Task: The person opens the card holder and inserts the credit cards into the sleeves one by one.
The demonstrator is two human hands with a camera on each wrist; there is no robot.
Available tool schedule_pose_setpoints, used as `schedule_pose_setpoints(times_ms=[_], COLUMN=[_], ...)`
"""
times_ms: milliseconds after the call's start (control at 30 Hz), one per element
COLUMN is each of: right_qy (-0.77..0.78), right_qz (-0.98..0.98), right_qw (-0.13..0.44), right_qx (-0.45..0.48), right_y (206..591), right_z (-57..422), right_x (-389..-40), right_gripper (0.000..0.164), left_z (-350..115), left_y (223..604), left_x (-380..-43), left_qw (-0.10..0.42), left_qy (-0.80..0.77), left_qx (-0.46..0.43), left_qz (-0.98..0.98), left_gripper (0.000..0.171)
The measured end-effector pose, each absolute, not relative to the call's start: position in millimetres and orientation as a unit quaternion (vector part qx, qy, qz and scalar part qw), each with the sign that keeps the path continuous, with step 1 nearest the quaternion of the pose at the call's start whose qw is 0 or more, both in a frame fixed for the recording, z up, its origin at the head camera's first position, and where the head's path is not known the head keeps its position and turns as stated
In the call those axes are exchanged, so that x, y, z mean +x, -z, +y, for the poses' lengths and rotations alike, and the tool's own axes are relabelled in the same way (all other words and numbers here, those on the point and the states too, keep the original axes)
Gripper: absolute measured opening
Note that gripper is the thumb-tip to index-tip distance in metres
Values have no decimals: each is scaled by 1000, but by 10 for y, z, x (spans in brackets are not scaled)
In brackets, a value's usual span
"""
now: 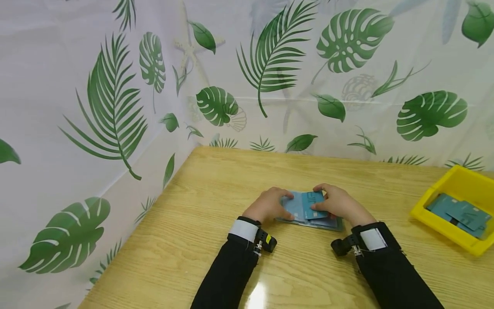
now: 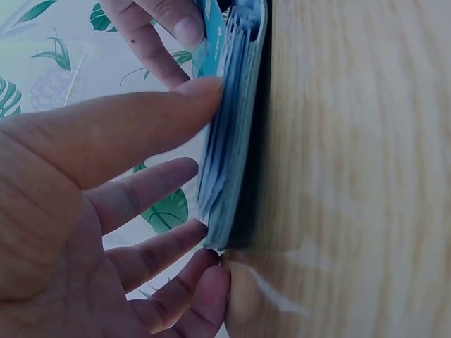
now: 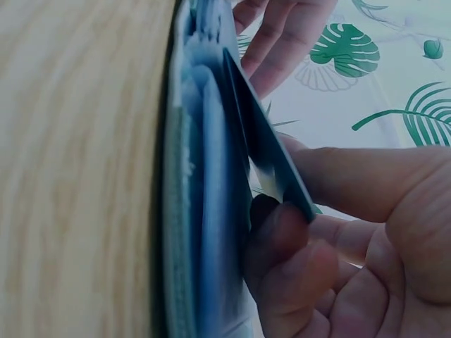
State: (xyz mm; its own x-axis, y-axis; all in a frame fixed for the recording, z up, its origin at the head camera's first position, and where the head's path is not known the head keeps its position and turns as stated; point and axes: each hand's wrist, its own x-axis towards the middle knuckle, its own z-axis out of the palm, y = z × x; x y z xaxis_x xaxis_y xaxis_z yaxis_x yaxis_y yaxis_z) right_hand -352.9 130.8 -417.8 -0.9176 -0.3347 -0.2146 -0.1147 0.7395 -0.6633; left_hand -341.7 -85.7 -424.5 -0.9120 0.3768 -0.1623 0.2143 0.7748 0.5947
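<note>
A card holder [image 1: 332, 225] with clear plastic sleeves lies open on the wooden table. My left hand [image 1: 268, 205] grips its left part, thumb on the near edge and fingers at the far side. In the left wrist view, the thumb [image 2: 162, 116] presses the edges of the stacked sleeves [image 2: 229, 113]. Over the right half, my right hand [image 1: 341, 204] pinches a blue card [image 1: 311, 205] with a printed mark. The right wrist view shows that card [image 3: 266, 134] tilted away from the sleeves, its outer edge between thumb and fingers. Whether its left edge sits inside a sleeve is hard to see.
To the right stands a yellow bin [image 1: 444, 234] holding several blue cards [image 1: 465, 214]. A leaf-patterned sheet [image 1: 285, 107] rises behind and to the left of the wooden table [image 1: 216, 189]. Each wrist wears a small camera on a strap.
</note>
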Motion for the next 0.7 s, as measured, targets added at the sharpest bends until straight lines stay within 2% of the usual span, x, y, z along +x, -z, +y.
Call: schedule_pose_setpoints(times_ms=[567, 700], right_qy=[331, 333], right_qz=[925, 924], right_qw=[145, 156], right_qx=[-114, -110], right_y=[4177, 4146], right_z=[1295, 1334], right_x=[-3519, -3524], right_gripper=[60, 60], left_z=[-840, -848], left_y=[4264, 4263], left_x=[-3424, -3417], left_qw=[135, 132], left_qy=[-297, -297], left_qx=[153, 153], left_qz=[933, 933], left_gripper=[58, 57])
